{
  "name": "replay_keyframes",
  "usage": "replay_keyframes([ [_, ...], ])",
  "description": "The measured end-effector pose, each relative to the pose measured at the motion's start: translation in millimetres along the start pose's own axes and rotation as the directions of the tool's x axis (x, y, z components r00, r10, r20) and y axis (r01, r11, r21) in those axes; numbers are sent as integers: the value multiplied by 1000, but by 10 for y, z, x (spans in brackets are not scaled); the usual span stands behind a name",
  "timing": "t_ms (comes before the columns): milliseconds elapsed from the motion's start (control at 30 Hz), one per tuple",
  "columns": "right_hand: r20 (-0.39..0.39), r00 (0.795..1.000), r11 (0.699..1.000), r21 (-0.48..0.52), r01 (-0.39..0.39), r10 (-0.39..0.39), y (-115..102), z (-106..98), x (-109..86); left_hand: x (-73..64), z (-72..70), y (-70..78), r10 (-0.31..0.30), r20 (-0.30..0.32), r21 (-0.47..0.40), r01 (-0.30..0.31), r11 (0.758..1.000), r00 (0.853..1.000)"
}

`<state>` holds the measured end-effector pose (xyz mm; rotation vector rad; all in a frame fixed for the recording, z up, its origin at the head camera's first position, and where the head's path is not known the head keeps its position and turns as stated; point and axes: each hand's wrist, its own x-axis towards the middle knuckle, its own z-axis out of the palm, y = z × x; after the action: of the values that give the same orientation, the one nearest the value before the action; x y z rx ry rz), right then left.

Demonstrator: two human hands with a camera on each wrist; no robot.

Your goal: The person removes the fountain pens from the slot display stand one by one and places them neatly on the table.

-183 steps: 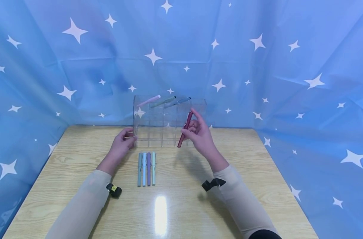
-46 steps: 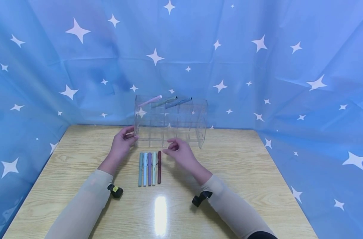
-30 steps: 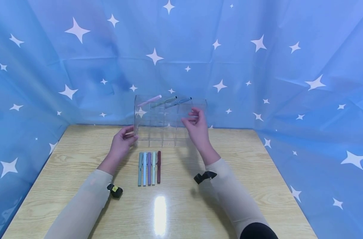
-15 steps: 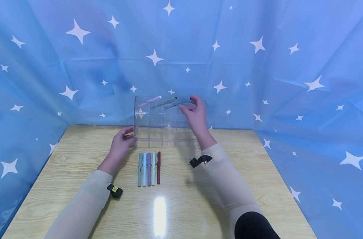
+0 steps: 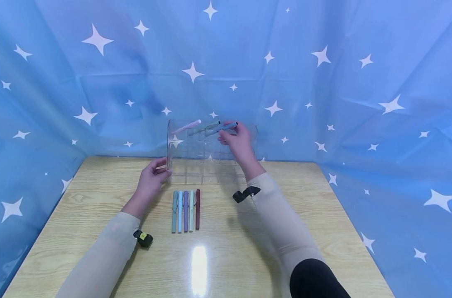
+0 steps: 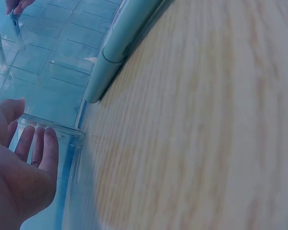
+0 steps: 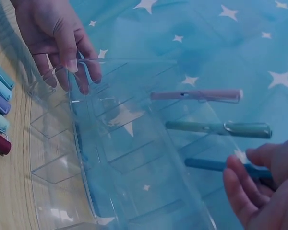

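Note:
A clear plastic organizer [image 5: 194,154] with several compartments stands at the back of the table. My left hand [image 5: 152,177] holds its left side wall, the thumb in front and the other fingers behind. In the top row lean a pink pen [image 7: 197,95], a green pen [image 7: 216,128] and a blue pen [image 7: 206,164]. At the right end of that row my right hand [image 5: 241,142] pinches the blue pen's capped end between thumb and fingers. The pen's lower part still lies within its compartment.
On the wooden table [image 5: 285,198], in front of the organizer, a row of pens lies side by side: teal [image 5: 174,212], light blue [image 5: 180,212], purple [image 5: 185,211], mint [image 5: 191,211] and dark red [image 5: 197,209]. A star-patterned blue curtain [image 5: 304,136] hangs close behind.
Earlier my right hand held the dark red pen, which now lies at the row's right end. Since then that hand has risen to the blue pen and taken hold. My left hand stays put.

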<state>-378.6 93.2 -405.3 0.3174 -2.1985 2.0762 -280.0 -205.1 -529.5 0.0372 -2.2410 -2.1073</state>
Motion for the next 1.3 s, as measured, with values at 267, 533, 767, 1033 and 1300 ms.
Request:
replay_keyframes([
  [267,40,999,999,-29,18,-17,19,36,63,8,-6,2,-17,-2,0,17,1000,1000],
  [533,62,998,998,-68,-9,13,-9,79,94,4,-4,10,-12,-3,10,12,1000,1000],
  [767,19,1000,999,-53,-3,4,29,105,91,2,4,12,-13,-4,11,13,1000,1000],
  [1033,-56,997,998,-2,57,-57,52,103,68,-9,17,25,-14,-3,11,14,1000,1000],
  [1300,-151,977,988,21,154,-149,35,38,43,-21,-2,34,-11,2,13,11,1000,1000],
])
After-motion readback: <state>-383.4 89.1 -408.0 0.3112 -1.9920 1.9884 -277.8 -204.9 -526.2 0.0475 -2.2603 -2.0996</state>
